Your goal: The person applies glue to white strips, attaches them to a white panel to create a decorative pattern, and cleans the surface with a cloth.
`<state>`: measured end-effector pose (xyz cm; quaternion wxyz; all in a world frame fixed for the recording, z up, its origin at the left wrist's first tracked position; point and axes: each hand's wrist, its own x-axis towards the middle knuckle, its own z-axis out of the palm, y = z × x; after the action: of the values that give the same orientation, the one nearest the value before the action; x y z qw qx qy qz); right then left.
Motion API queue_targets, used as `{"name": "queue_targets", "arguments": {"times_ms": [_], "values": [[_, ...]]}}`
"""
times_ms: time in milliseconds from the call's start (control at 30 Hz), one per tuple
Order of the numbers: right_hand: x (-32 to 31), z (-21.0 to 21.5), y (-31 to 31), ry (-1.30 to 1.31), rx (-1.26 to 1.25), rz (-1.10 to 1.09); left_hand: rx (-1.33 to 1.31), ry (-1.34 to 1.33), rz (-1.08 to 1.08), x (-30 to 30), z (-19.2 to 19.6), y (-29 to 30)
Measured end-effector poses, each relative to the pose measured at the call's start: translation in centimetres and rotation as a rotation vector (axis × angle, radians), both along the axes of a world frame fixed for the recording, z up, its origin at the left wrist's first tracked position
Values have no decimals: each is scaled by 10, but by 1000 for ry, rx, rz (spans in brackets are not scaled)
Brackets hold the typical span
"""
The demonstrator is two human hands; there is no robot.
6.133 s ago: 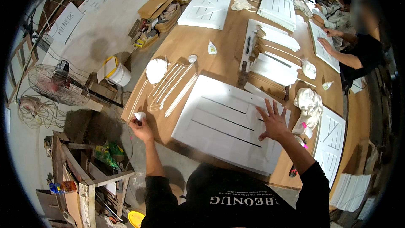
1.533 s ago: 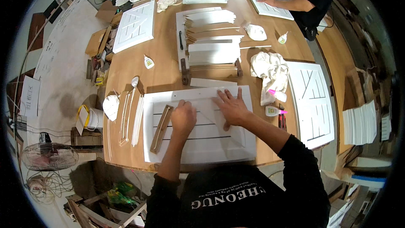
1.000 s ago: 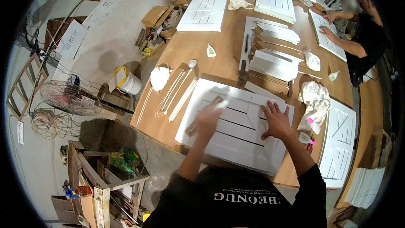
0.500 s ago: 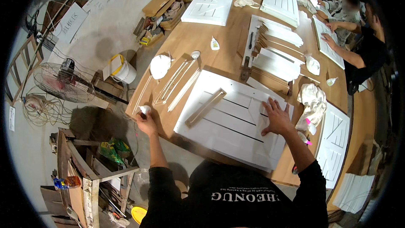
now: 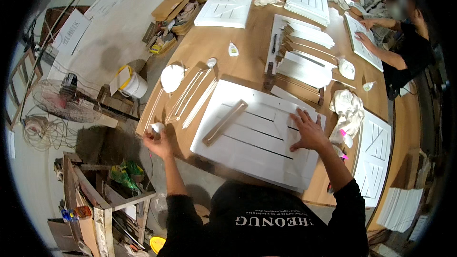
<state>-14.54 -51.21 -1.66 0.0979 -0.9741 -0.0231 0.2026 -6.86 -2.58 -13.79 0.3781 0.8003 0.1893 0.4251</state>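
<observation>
At the table's left edge, my left hand [image 5: 161, 145] has its fingers closed around a small white object [image 5: 157, 127], whose exact kind I cannot make out. My right hand [image 5: 308, 132] is spread open, palm down on the right part of a white panel [image 5: 228, 150] with dark grooves. Across the panel's left side lies a narrow brown strip with pale edges [image 5: 225, 123], slanted and touched by neither hand. Thin white strips [image 5: 199, 105] lie on the table between my left hand and the panel.
White slats [image 5: 302, 69] sit in a rack beyond the panel. A glue bottle [image 5: 233, 49], a round white bundle [image 5: 172, 78] and a crumpled cloth [image 5: 347, 112] lie around. Co-workers handle panels at the far side and right. A fan [image 5: 62, 100] stands at left.
The whole view has shifted slightly, moving the table leftward in the picture. My left hand stays at the small white object, my right hand on the panel. The far co-worker's hand has moved slightly.
</observation>
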Motion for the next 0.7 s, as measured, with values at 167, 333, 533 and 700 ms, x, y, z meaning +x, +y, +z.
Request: {"name": "queue_targets", "arguments": {"times_ms": [167,333,533,700], "values": [[-4,-4,-6,0,20,-23,193,116,-451,-36,47,-71],[-4,4,-7,-6,59,-27,637,452,-703,-37,84,-129],[-12,12,2,-189,377,-63,519,640,-775,-29,91,-137],[-26,-4,57,-10,969,-185,9,505,-1135,-67,125,-192]]}}
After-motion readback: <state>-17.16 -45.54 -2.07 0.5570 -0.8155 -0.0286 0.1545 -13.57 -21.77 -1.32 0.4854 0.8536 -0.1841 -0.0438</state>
